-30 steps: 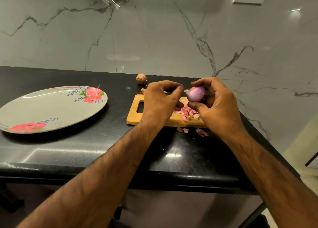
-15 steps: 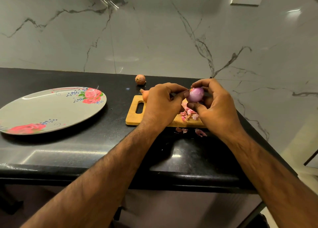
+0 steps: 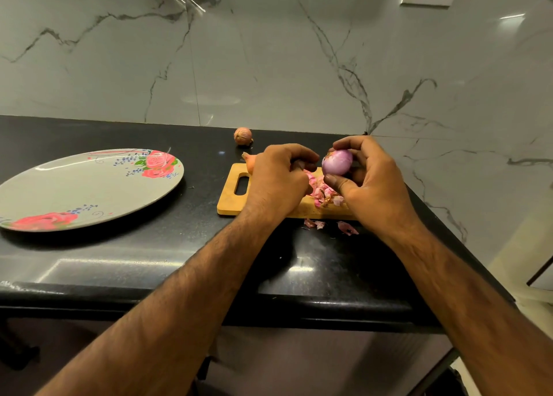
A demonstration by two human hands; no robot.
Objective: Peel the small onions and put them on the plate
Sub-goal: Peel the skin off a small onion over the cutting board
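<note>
The flowered plate (image 3: pixel 74 186) lies at the left of the dark surface (image 3: pixel 149 261), well apart from the work. An unpeeled onion (image 3: pixel 243 135) sits by the far wall. A second onion (image 3: pixel 250 162) peeks out behind the left hand (image 3: pixel 281 183), at the far corner of the cutting board (image 3: pixel 232 199). That hand's fingers are curled, with the tips just left of the held onion (image 3: pixel 337 162); I cannot tell whether they pinch any skin. The right hand (image 3: pixel 377 183) grips the held onion above the board, thumb below and fingertips above (glossy purple, a brownish patch at its upper left). Loose peels (image 3: pixel 321 190) lie beneath. The plate is to the left, past the left forearm, so the left hand is nearer it.
</note>
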